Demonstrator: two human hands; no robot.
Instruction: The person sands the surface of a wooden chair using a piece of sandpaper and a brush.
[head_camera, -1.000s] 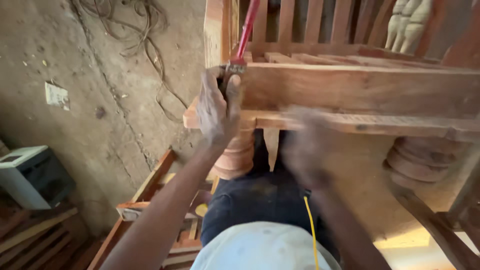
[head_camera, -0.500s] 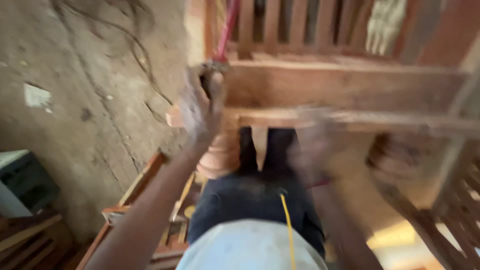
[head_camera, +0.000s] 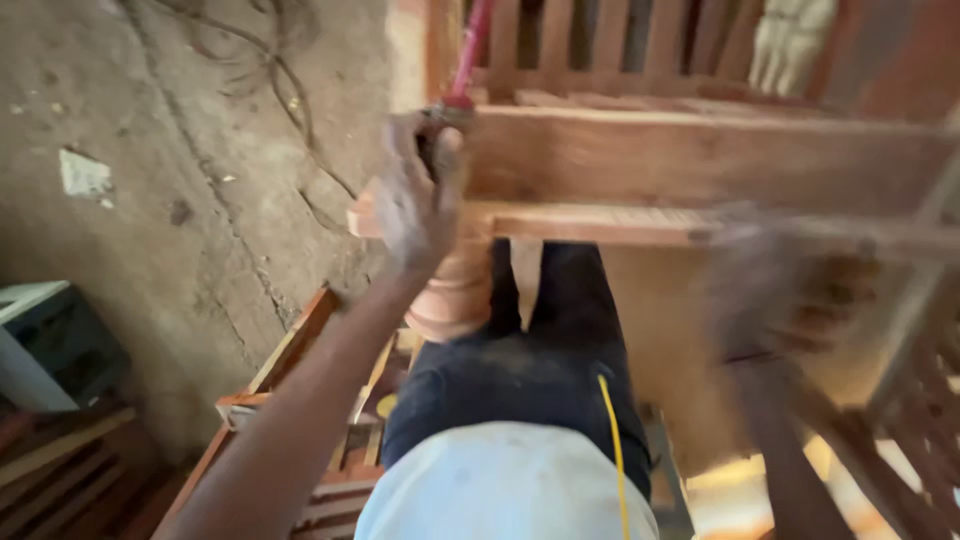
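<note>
1. Head view shows the left hand (head_camera: 418, 195) closed around a dark grip at the foot of a red-barred clamp (head_camera: 470, 50), at the left end of a long wooden rail (head_camera: 700, 160) of a furniture frame.
2. Below the rail a thinner ledge board (head_camera: 600, 225) juts out; the hand sits at its left corner, above a turned wooden leg (head_camera: 455, 295).
3. Right hand (head_camera: 770, 290) is a blur under the ledge toward the right end; whether it is open or closed I cannot tell.
4. To do this well, I'd judge the clamp's handle should be kept square to the rail and the frame steadied with the free hand.
5. Containers: a box-like dark unit with a pale top (head_camera: 45, 345) sits at the left on the dirt floor (head_camera: 180, 150); its contents do not show.
</note>
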